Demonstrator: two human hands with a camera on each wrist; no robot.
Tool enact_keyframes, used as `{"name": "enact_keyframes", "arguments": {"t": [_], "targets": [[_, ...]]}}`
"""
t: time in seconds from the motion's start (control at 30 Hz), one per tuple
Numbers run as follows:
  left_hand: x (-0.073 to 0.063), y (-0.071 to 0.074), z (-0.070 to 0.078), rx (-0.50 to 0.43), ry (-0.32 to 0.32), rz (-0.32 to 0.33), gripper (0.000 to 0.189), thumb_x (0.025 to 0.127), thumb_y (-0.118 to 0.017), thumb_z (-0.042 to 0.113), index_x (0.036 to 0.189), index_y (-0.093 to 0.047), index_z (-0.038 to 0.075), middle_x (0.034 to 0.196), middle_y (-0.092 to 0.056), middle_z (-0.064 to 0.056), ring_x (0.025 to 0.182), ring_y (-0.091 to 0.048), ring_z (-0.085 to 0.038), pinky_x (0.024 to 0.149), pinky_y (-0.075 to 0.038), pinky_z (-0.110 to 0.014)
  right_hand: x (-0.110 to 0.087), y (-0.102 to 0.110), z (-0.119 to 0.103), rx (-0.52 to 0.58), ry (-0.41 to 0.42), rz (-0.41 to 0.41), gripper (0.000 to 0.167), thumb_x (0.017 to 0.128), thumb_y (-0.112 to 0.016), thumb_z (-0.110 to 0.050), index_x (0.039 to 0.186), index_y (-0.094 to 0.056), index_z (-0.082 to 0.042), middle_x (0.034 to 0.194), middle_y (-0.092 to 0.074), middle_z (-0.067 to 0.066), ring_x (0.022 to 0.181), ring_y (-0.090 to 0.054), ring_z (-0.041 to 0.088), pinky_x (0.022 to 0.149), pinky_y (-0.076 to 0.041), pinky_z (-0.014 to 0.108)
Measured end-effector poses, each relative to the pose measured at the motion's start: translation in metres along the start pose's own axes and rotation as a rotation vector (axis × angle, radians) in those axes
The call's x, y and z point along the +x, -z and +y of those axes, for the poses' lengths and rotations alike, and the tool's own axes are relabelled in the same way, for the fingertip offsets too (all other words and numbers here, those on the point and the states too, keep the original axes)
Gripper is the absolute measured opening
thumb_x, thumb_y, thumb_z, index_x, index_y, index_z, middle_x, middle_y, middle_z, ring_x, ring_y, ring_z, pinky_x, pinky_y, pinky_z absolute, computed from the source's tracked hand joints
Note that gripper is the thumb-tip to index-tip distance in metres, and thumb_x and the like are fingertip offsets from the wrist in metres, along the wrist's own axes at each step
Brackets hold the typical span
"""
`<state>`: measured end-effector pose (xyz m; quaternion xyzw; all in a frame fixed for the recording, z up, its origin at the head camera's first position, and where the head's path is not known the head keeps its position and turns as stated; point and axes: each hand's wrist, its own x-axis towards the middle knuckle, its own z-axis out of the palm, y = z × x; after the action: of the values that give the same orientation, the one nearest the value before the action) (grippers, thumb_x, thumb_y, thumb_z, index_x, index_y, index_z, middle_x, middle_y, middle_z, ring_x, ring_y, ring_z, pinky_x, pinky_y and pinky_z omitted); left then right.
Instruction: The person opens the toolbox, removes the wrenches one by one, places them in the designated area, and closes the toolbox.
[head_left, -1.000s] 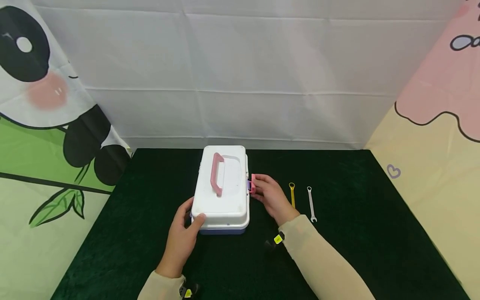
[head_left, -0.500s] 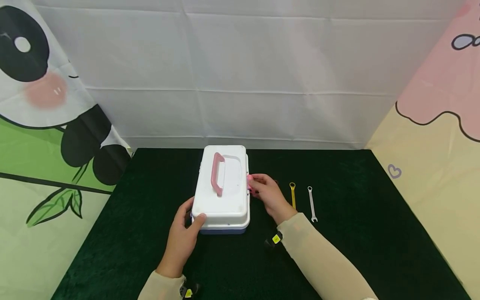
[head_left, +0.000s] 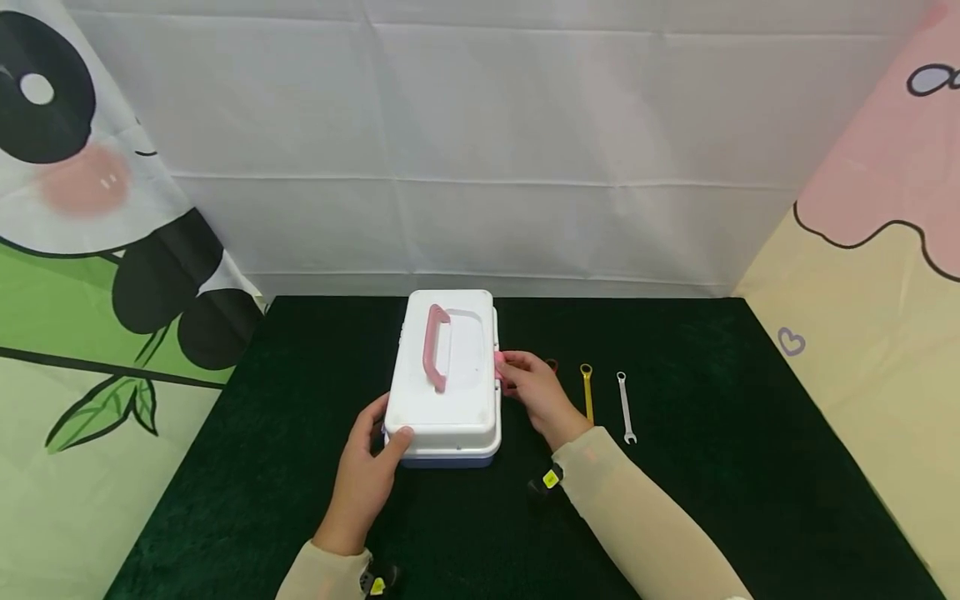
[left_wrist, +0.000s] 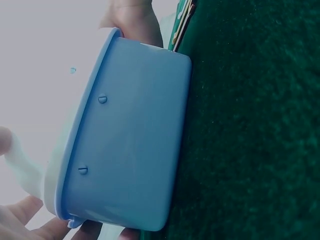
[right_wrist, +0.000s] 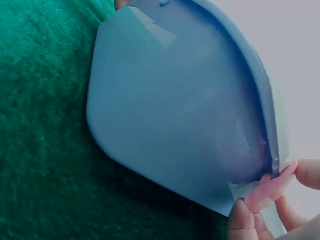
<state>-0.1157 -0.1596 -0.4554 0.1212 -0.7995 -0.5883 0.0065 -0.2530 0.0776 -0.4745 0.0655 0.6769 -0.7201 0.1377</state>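
Note:
A toolbox [head_left: 438,414] with a white lid, a blue base and a pink handle [head_left: 431,350] stands on the dark green cloth, its lid down. My left hand [head_left: 360,479] holds its near left corner, thumb on the lid's edge and fingers around the side. On the box's right side, my right hand [head_left: 543,402] grips the pink latch [head_left: 498,365]. Seen from the right wrist, thumb and fingers pinch this latch [right_wrist: 270,191] at the seam between lid and base. The blue base [left_wrist: 130,135] fills the middle of the left wrist view.
To the right of the box lie a yellow wrench [head_left: 587,392] and a silver wrench [head_left: 626,408]. A red ring end [head_left: 552,365] peeks out behind the right hand. White cloth [head_left: 487,150] hangs behind the table, with patterned cloths at both sides.
The pink latch stood out from the box's side a second ago and now lies against it, with my right thumb pressed over it. The left hand and the toolbox have stayed put.

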Motion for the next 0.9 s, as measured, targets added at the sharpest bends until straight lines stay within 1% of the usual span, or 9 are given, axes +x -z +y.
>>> {"name": "enact_keyframes", "arguments": {"t": [0.2, 0.3, 0.43, 0.63, 0.9], "targets": [[0.0, 0.0, 0.0, -0.002, -0.011, -0.006, 0.069, 0.1, -0.064, 0.05, 0.158, -0.035, 0.025, 0.164, -0.031, -0.003, 0.148, -0.028, -0.033, 0.117, -0.029, -0.064, -0.003, 0.001, -0.006, -0.092, 0.002, -0.012, 0.037, 0.102, -0.068, -0.026, 0.133, -0.063, -0.008, 0.12, -0.066, 0.011, 0.1, -0.064, 0.026, 0.094, -0.057, 0.041], [0.0, 0.001, 0.0, -0.007, -0.015, -0.015, 0.069, 0.101, -0.064, 0.049, 0.158, -0.034, 0.025, 0.164, -0.03, -0.003, 0.148, -0.027, -0.033, 0.117, -0.029, -0.064, -0.003, 0.001, -0.011, -0.154, -0.004, -0.011, 0.036, 0.102, -0.067, -0.025, 0.133, -0.064, -0.007, 0.119, -0.067, 0.01, 0.099, -0.066, 0.025, 0.093, -0.058, 0.04], [0.0, 0.0, 0.001, -0.003, -0.001, -0.024, 0.069, 0.101, -0.063, 0.048, 0.159, -0.033, 0.026, 0.165, -0.029, -0.003, 0.148, -0.027, -0.033, 0.117, -0.028, -0.065, -0.002, 0.003, -0.016, -0.228, -0.016, -0.017, 0.035, 0.103, -0.066, -0.024, 0.132, -0.064, -0.006, 0.116, -0.068, 0.01, 0.097, -0.068, 0.023, 0.09, -0.059, 0.037], [0.001, -0.003, 0.003, 0.013, 0.013, -0.018, 0.069, 0.101, -0.063, 0.048, 0.159, -0.033, 0.025, 0.165, -0.029, -0.004, 0.148, -0.027, -0.034, 0.117, -0.027, -0.065, 0.0, 0.005, -0.02, -0.254, -0.048, -0.023, 0.034, 0.102, -0.067, -0.024, 0.131, -0.065, -0.005, 0.114, -0.068, 0.01, 0.095, -0.07, 0.023, 0.087, -0.06, 0.036], [0.002, -0.003, 0.003, 0.007, 0.014, -0.012, 0.072, 0.1, -0.064, 0.049, 0.16, -0.032, 0.024, 0.165, -0.029, -0.004, 0.147, -0.026, -0.034, 0.118, -0.025, -0.065, -0.003, 0.003, -0.022, -0.261, -0.056, -0.024, 0.035, 0.103, -0.066, -0.024, 0.133, -0.065, -0.006, 0.114, -0.068, 0.01, 0.095, -0.07, 0.023, 0.086, -0.06, 0.035]]}}
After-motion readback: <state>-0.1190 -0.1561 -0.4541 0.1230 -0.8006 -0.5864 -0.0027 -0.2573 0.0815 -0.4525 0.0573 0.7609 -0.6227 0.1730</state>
